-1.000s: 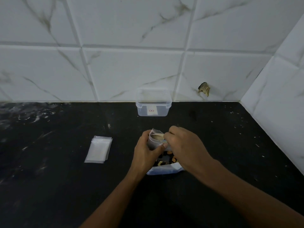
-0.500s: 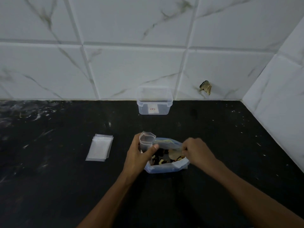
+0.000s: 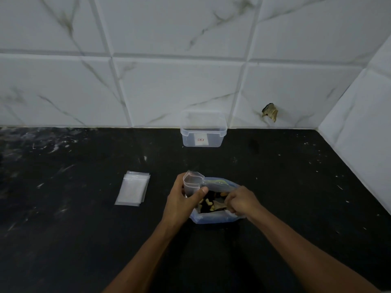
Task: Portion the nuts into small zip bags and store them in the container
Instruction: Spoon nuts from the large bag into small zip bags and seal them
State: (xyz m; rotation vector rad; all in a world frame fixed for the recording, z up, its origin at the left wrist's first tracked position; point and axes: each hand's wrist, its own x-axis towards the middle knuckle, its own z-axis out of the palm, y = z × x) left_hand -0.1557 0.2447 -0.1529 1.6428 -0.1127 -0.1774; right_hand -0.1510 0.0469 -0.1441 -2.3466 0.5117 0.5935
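Observation:
My left hand [image 3: 182,199] holds a small clear zip bag [image 3: 192,182] upright, its mouth open at the top. Just right of it lies a large open bag of mixed nuts [image 3: 218,217] on the black counter, with pale cashews and dark pieces showing inside. My right hand [image 3: 241,200] reaches into that bag from the right, fingers curled around nuts. A clear plastic container [image 3: 203,136] without a lid stands at the back against the tiled wall.
A stack of flat small zip bags [image 3: 133,188] lies on the counter to the left. White marbled tiles close off the back and the right side; a chipped hole [image 3: 270,112] marks the back wall. The black counter [image 3: 74,240] is dusty and scratched.
My right hand left the small bag's mouth and dropped down into the big nut bag. My left hand kept the small bag upright, shifting slightly left.

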